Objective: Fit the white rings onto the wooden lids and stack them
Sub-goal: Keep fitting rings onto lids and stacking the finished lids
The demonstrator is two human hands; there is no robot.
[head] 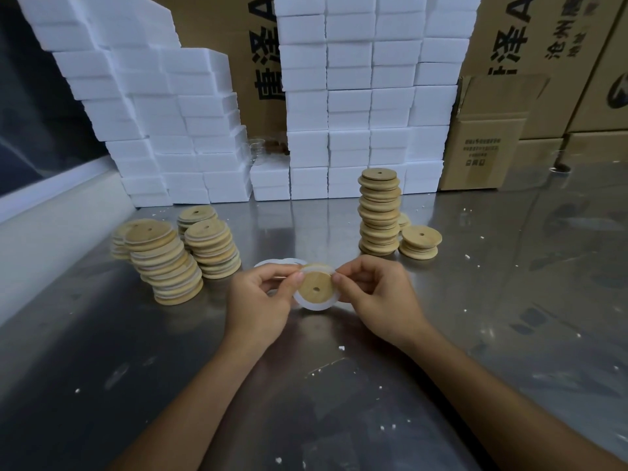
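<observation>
Wooden lid (315,287), white ring (312,305) round it, sits pinched between our left hand (263,299) and right hand (375,297), spare rings (289,263) just beyond our left fingers.

Two hands, left hand (261,300) and right hand (377,300), are pinching a wooden lid (315,287) with a white ring (314,304) around it above a metal table (441,334), lid stacks (380,212) standing behind.

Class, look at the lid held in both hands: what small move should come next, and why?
Probably press the white ring fully round the wooden lid. Both the left hand and right hand pinch its top edge, and the ring seems seated only along the lower rim.
</observation>
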